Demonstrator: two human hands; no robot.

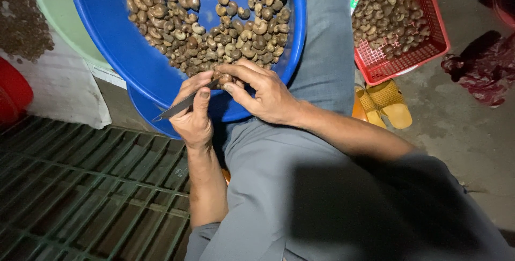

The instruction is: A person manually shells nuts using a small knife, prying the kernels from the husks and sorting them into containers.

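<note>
I am pinching 1 cashew nut (225, 78) between the thumb and fingertips of my right hand (263, 94), holding it just over the near rim of the blue basin (134, 62) that is resting on my lap. My left hand (194, 112) is closing around a thin metal blade (185, 104), thumb lying along its flat. The blade's long axis is running from lower left up to the right, its tip meeting the nut from the left side, so the nut is lying directly at the blade's end and touching it. Both hands are sitting close together, nearly touching at the fingertips; the right is the one carrying the nut, the left the one steering the tool. The heap of unshelled cashews (214, 19) is lying just beyond my fingers in the basin. A red plastic basket (424, 52) with more nuts is standing well apart on the floor to my right, near a pair of yellow sandals (386, 103).
</note>
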